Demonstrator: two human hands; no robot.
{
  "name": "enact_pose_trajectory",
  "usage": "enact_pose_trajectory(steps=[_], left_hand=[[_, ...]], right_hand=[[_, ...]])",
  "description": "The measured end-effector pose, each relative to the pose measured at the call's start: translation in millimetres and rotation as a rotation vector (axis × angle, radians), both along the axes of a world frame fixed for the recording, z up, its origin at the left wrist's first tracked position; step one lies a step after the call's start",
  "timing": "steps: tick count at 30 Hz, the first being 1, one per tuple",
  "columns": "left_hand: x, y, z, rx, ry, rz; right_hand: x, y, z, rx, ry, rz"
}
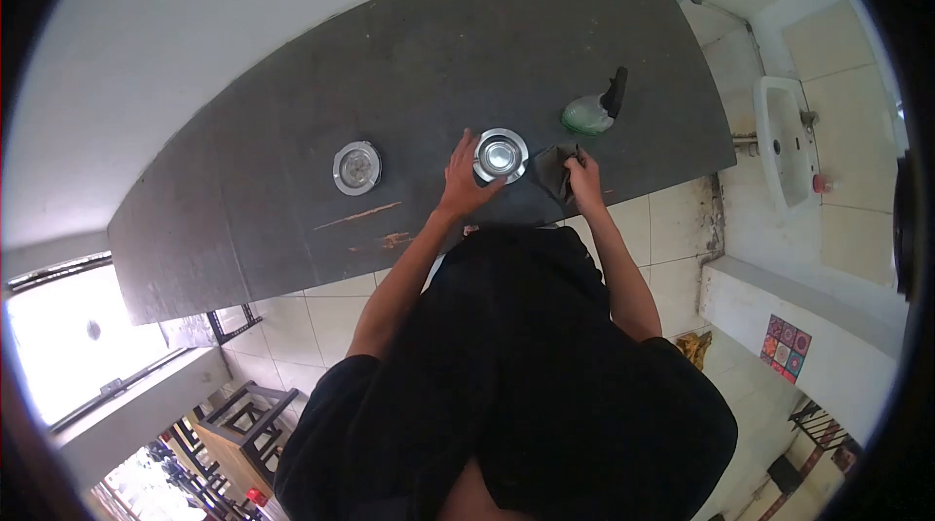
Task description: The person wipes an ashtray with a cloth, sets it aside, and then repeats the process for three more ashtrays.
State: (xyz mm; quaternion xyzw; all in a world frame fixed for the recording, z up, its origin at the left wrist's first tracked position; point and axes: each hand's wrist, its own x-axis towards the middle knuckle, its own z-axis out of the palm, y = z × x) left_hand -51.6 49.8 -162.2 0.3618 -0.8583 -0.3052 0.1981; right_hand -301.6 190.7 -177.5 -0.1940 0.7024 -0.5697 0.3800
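A shiny metal ashtray [501, 155] lies on the dark grey tabletop in front of me. My left hand [465, 180] grips its left side, with the thumb along the near rim and the fingers at the far left. In my right hand [585, 180] a dark grey cloth [552, 172] is pinched, just to the right of this ashtray. A second metal ashtray [357, 168], with a duller and speckled inside, rests farther left, apart from both hands. Beyond the cloth is a clear spray bottle [588, 114] with green liquid and a black trigger head.
The long grey table [273, 112] has scraped patches near its front edge and a wall along its far side. A white washbasin [785, 146] hangs at the right. Wooden stools [243, 433] stand at the lower left near a bright window [83, 336].
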Motion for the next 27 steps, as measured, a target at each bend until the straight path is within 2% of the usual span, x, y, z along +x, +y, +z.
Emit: enact_pose_trajectory(steps=[1, 2, 4, 5, 6, 7, 9, 13, 15, 17, 27], left_hand=[[-0.6, 0.0, -10.2, -0.038, 0.18, 0.088], [1.0, -0.9, -19.8, -0.046, 0.181, 0.071], [3.7, -5.8, -21.7, 0.429, 0.152, 0.379], [5.3, -11.0, -23.3, 0.422, 0.151, 0.374], [6.7, -14.8, -18.9, 0.704, 0.223, 0.442], [7.7, -17.1, -15.3, 0.989, 0.299, 0.511], [4.8, -20.1, -15.1, 0.912, 0.239, 0.461], [2.2, -24.4, -18.0, 0.777, 0.06, 0.366], [0.9, -25.4, -21.3, 0.758, 0.058, 0.367], [1.8, -24.1, -28.9, 0.742, 0.054, 0.367], [1.5, -27.7, 34.0, 0.907, 0.251, 0.429]], right_hand=[[1.3, -4.1, 7.1, -0.008, 0.0, -0.015], [2.9, -8.7, 14.3, 0.084, -0.071, -0.057], [0.8, -15.1, 13.5, 0.166, -0.143, -0.103], [3.0, -18.6, 12.3, 0.23, -0.147, 0.008], [4.9, -21.1, 10.1, 0.297, -0.149, 0.124], [7.2, -24.2, 7.6, 0.294, -0.149, 0.13], [14.2, -32.0, 1.0, 0.353, -0.092, 0.24], [24.3, -41.9, 4.3, 0.31, -0.056, 0.27], [26.0, -41.9, 11.2, 0.375, 0.036, 0.312], [28.4, -41.5, 15.2, 0.371, 0.01, 0.309], [16.4, -54.5, 42.1, 0.245, 0.005, 0.234]])
